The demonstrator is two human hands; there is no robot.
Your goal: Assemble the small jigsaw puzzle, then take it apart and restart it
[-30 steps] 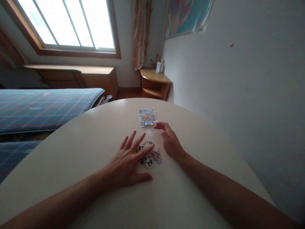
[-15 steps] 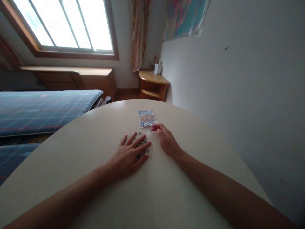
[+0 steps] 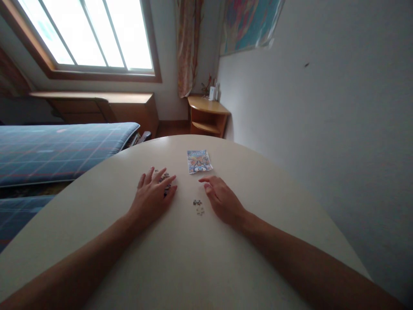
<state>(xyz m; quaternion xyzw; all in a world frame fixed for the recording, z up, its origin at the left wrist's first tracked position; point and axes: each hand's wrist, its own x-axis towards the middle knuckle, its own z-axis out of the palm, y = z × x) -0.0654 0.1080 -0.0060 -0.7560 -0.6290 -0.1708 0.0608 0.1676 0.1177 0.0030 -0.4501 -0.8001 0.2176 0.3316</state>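
My left hand [image 3: 153, 189] lies palm down with its fingers spread over a small pile of jigsaw puzzle pieces [image 3: 166, 188], hiding part of it. Between my hands, a few loose puzzle pieces [image 3: 200, 211] rest on the white table. My right hand [image 3: 222, 198] is to the right of these, its fingers loosely bent and the index finger stretched toward the left, with nothing seen in it. Just beyond it lies a printed picture sheet [image 3: 199, 162] with a colourful cartoon design, flat on the table.
The round white table [image 3: 180, 267] fills the foreground. A mattress with blue plaid cover [image 3: 64, 150] stands past its left edge, and a wall [image 3: 322, 129] runs along the right. Behind are a wooden corner shelf [image 3: 206, 105] and a desk [image 3: 129, 98] under the window.
My left hand has slid left, taking most of the puzzle pieces with it. A few pieces stayed in the middle. My right hand has come slightly nearer, away from the picture sheet.
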